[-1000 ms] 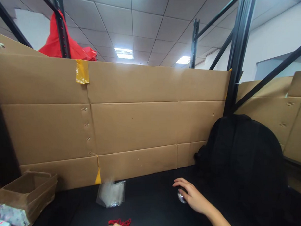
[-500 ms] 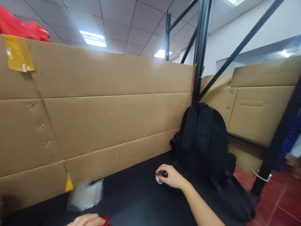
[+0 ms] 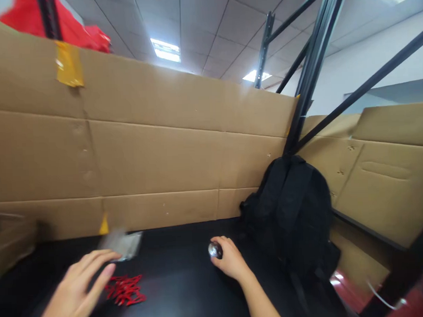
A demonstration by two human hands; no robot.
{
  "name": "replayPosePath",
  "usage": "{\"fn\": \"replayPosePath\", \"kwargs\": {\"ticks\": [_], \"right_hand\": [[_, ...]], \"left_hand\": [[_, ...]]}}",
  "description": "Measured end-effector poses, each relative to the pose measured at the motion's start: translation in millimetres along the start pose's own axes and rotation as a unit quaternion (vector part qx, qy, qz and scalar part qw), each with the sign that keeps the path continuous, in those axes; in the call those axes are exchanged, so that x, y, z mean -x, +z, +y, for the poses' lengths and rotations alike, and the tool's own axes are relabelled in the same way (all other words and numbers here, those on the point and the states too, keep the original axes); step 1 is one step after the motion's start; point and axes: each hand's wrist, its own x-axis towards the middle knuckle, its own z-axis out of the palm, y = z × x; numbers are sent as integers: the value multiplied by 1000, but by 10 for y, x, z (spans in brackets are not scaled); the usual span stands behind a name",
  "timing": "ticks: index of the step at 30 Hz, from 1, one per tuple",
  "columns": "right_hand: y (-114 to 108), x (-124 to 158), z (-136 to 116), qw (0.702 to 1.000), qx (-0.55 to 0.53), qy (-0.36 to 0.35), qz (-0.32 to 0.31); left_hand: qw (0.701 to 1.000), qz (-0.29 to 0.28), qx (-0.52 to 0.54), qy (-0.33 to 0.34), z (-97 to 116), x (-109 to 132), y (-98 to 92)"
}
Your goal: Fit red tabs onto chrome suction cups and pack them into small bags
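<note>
My right hand (image 3: pixel 229 259) rests on the black tabletop (image 3: pixel 181 289) with its fingers curled around a small shiny round object (image 3: pixel 214 250). My left hand (image 3: pixel 75 290) hovers at the lower left with fingers stretched out and holds nothing. Its fingertips are just left of a heap of small red pieces (image 3: pixel 126 289) lying on the table. A clear plastic bag (image 3: pixel 122 242) lies beyond the fingertips, near the cardboard wall.
A tall cardboard wall (image 3: pixel 162 151) closes off the back of the table. A black backpack (image 3: pixel 291 211) leans in the right corner against a black metal rack post (image 3: pixel 306 81). A cardboard box (image 3: pixel 9 244) sits at far left.
My left hand has lifted off the red pieces and now reaches forward, open. My right hand keeps its hold on the shiny object. The view has swung left and down slightly.
</note>
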Motion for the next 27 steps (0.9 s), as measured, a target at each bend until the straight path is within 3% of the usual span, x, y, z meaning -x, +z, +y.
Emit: {"fn": "replayPosePath", "kwargs": {"ticks": [2,6,11,15,21,27], "right_hand": [[36,-24,43,1000,3,-1,-2],[104,-172,153,1000,-26,8,-7],[197,-259,166,993,-109,43,14],[233,-172,81,995,-71,45,47],[136,58,23,999,-7,12,43],[127,266,-173,998,23,21,45]], "left_hand": [[999,-31,-9,20,-43,-10,-26],[998,-46,12,29,-46,106,125],[992,-50,104,-45,90,165,181],[985,-50,150,-69,289,79,72],[978,-68,198,-6,601,47,-81],[974,-49,221,16,627,108,7]]}}
